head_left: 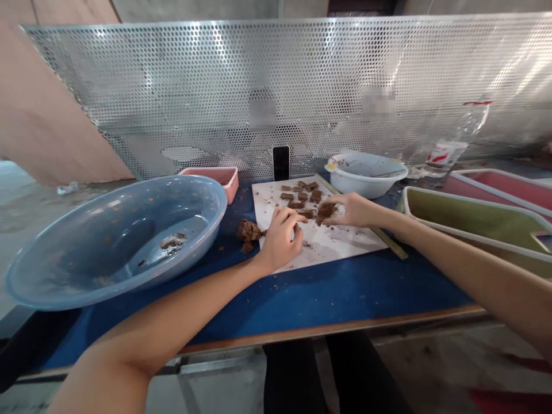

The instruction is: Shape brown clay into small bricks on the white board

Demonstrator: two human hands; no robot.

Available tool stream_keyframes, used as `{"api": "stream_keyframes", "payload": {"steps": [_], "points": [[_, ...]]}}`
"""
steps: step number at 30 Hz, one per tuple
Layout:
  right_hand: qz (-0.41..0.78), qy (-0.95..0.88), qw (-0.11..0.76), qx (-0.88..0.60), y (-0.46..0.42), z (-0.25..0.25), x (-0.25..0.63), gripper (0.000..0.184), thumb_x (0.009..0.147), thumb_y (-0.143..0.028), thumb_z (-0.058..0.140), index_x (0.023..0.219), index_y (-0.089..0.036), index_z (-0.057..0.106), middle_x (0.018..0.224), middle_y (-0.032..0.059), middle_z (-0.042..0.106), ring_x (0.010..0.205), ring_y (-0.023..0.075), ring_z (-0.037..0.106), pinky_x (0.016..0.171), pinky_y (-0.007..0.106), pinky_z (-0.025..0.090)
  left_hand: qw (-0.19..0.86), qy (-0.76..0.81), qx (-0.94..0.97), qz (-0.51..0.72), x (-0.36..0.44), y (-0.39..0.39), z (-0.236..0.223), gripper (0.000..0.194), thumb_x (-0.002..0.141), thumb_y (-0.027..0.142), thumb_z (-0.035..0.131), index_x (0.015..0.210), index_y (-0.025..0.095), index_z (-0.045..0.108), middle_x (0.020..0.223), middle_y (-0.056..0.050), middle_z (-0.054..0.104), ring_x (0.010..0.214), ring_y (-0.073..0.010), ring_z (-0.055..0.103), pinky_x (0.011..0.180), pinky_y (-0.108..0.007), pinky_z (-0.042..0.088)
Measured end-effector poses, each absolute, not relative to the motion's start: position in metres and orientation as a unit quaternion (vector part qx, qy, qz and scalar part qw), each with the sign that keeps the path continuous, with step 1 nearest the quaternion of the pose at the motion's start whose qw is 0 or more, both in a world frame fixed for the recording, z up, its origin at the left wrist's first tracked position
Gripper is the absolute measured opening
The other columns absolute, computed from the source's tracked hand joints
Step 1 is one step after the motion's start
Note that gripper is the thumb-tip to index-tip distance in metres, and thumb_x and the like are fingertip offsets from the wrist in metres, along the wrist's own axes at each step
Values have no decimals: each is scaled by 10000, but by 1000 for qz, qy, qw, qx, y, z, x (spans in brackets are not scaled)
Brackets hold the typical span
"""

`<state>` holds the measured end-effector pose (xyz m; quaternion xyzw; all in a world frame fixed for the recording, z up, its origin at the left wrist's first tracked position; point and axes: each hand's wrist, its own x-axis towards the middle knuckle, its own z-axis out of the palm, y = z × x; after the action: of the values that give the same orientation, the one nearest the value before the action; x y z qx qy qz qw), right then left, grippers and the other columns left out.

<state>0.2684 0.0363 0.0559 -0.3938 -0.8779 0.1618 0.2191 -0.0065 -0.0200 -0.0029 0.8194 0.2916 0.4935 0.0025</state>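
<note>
My right hand (pixel 351 211) holds a crumbly brown clay-like lump (pixel 326 213) between thumb and fingers, low over a white board (pixel 345 244). Facing it, my left hand (pixel 282 237) is curled, thumb and forefinger brought together; whether a small bit is pinched there I cannot make out. Just beyond the left fingertips lies a brown strip (pixel 307 213). Several small brown blocks (pixel 303 196) sit in rough rows on the far part of the board, among crumbs. Left of my left hand, a larger brown clay-like heap (pixel 249 230) rests at the board's edge.
A big blue basin (pixel 172 276) stands tilted at left, a pink tub (pixel 233 184) behind it. A phone (pixel 281 163) leans on the perforated metal screen (pixel 181 86). To the right are a white basin (pixel 362 185), a flat strip (pixel 394 247), a green bin (pixel 470 215) and a bottle (pixel 451 150).
</note>
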Motion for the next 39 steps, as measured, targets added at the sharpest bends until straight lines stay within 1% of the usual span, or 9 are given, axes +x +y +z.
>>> {"api": "stream_keyframes", "payload": {"steps": [3, 5, 8, 11, 14, 19, 25, 32, 39], "points": [[193, -867, 264, -376, 31, 45, 261, 468, 829, -585, 842, 1162, -257, 823, 1187, 79, 838, 1085, 316, 781, 1011, 461, 588, 3, 302, 823, 480, -6, -18, -5, 128, 1028, 150, 605, 1101, 205, 695, 1064, -72, 654, 1080, -256, 603, 1012, -450, 526], [219, -851, 293, -376, 29, 39, 256, 486, 804, -592, 866, 1149, -252, 827, 1141, 81, 842, 1049, 313, 777, 979, 464, 597, 3, 303, 823, 481, -5, -16, -7, 68, 1047, 233, 666, 1091, 208, 713, 1050, -65, 657, 1067, -249, 616, 1018, -448, 528], [271, -823, 333, -372, 24, 33, 251, 491, 797, -602, 882, 1122, -239, 824, 1061, 77, 835, 980, 288, 763, 922, 447, 598, 0, 294, 819, 493, -5, -15, -8, 98, 1052, 306, 721, 1082, 214, 741, 1036, -56, 664, 1049, -236, 630, 1015, -442, 536], [326, -798, 362, -354, 15, 30, 246, 429, 837, -591, 865, 1068, -233, 819, 1005, 64, 811, 945, 258, 736, 908, 432, 581, -16, 286, 811, 510, -5, -16, -7, 156, 1042, 366, 757, 1100, 222, 763, 1034, -57, 666, 1035, -235, 623, 977, -433, 553], [346, -777, 384, -361, 5, 27, 241, 406, 867, -595, 844, 1031, -225, 816, 1004, 69, 789, 973, 262, 711, 928, 446, 571, -40, 283, 804, 521, -5, -18, -5, 224, 1013, 405, 798, 1148, 230, 766, 1055, -63, 669, 1042, -241, 619, 945, -425, 571], [364, -729, 423, -397, -5, 21, 232, 471, 844, -615, 872, 1127, -243, 814, 1135, 94, 814, 1075, 306, 729, 976, 473, 589, -70, 278, 798, 531, -5, -20, -3, 262, 996, 391, 823, 1200, 241, 757, 1080, -71, 677, 1069, -250, 636, 929, -420, 590], [372, -723, 422, -401, -11, 25, 226, 551, 801, -665, 882, 1138, -236, 805, 1065, 95, 831, 999, 296, 754, 945, 448, 592, -80, 267, 798, 534, -6, -21, -4, 206, 1011, 314, 807, 1197, 245, 755, 1045, -61, 675, 1043, -239, 642, 904, -402, 590], [351, -734, 420, -403, -13, 26, 225, 498, 822, -638, 851, 1084, -218, 793, 1012, 81, 810, 981, 276, 722, 947, 447, 551, -89, 255, 802, 533, -6, -23, -1, 176, 1026, 267, 785, 1196, 238, 749, 1034, -55, 676, 998, -220, 630, 868, -385, 588], [325, -754, 415, -393, -12, 23, 226, 421, 877, -638, 805, 1013, -241, 764, 986, 60, 783, 945, 258, 687, 906, 428, 541, -91, 259, 805, 527, -6, -23, 0, 140, 1055, 299, 750, 1185, 251, 766, 1033, -60, 697, 1003, -222, 650, 851, -399, 606]]}}
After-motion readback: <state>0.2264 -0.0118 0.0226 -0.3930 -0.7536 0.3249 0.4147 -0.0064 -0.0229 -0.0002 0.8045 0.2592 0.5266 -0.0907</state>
